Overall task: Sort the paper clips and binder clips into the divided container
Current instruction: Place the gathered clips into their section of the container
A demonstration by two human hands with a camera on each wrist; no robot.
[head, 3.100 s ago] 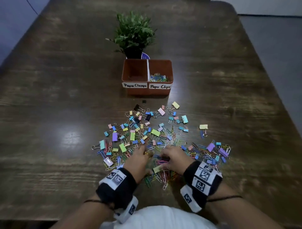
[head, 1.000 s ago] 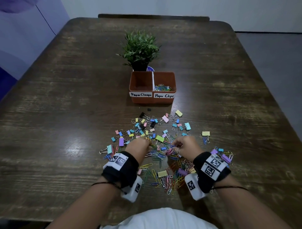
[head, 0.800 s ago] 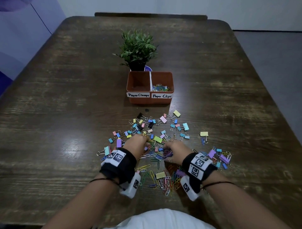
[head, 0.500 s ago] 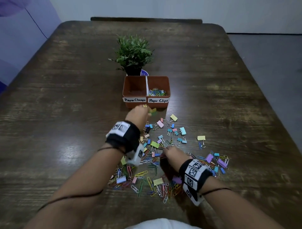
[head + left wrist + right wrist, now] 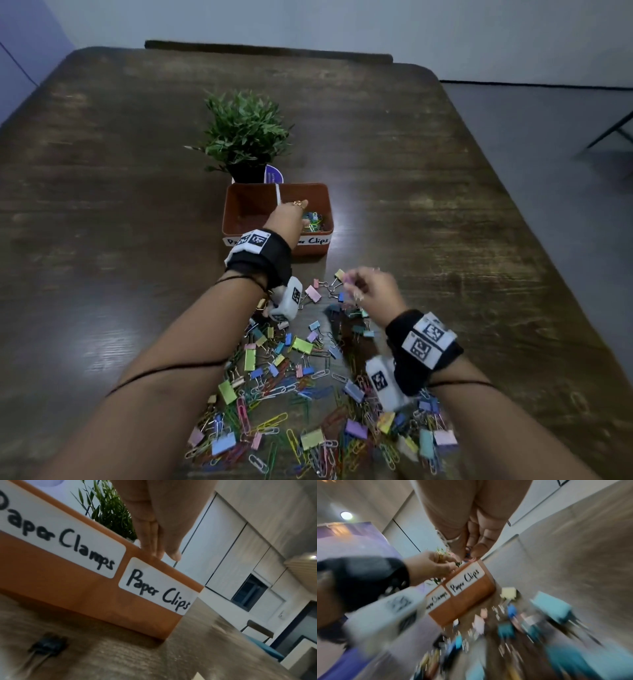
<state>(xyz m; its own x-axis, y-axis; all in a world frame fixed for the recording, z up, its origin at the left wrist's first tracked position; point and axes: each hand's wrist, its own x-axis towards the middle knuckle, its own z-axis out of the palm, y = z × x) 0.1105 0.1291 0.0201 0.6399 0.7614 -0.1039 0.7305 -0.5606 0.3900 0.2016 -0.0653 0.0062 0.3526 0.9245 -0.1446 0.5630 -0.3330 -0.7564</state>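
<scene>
Now the left hand point(image 5: 287, 219) reaches over the rectangular orange container point(image 5: 239, 219), fingers straight and slack above its right compartment (the one labelled "Paper Clips"), where thin wire paper clips point(image 5: 313, 219) lie tangled. Just before the container, the right hand point(image 5: 371, 289) pinches a few small clips; their kind is blurred. Boxy pastel binder clips point(image 5: 301, 345) litter the grainy wooden table point(image 5: 102, 205) nearer still.

Dim, bluish light is recorded in the head view; glare is noted on the surface point(image 5: 346, 219) right of the container. Heavy motion blur is seen across the right wrist view, milder blur in the left; straight edges are bowed near frame borders
</scene>
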